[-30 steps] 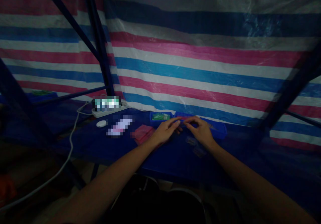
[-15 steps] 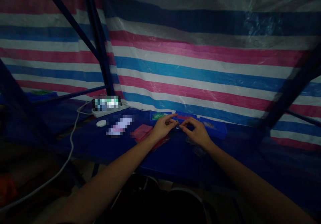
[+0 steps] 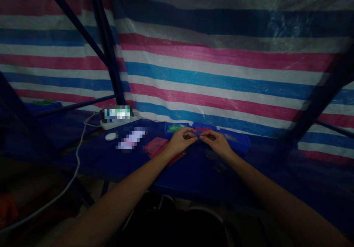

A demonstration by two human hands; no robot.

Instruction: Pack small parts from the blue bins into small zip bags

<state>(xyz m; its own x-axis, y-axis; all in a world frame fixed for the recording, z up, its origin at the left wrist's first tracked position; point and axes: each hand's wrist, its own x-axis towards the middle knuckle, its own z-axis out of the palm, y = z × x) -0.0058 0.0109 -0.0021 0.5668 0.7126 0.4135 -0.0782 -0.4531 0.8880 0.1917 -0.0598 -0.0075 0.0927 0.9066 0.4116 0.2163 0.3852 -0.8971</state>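
My left hand [image 3: 182,139] and my right hand [image 3: 217,142] meet above the blue table, fingertips almost touching. Each has its fingers drawn together in a pinch. Whatever lies between the fingertips is too small and dark to make out. Just behind the hands stand three blue bins: a left bin [image 3: 167,129] with green pieces, a middle bin [image 3: 203,124] with red ones, and a right bin [image 3: 242,142] with something pale inside. Pink-red sheets or packets [image 3: 157,146] lie left of my left wrist. Under my right wrist are small, dim, clear-looking pieces [image 3: 219,167].
On the left of the table [image 3: 171,182] are a blurred phone-like thing [image 3: 132,139], a round white object [image 3: 111,136] and a white power strip [image 3: 118,123] with a lit, blurred device. A white cable [image 3: 78,155] hangs at left. Blue metal posts [image 3: 112,70] frame a striped sheet [image 3: 221,66].
My fingers have curled in more, and the small shiny thing between them no longer shows clearly. Both hands stay at nearly the same place; the view has shifted slightly.
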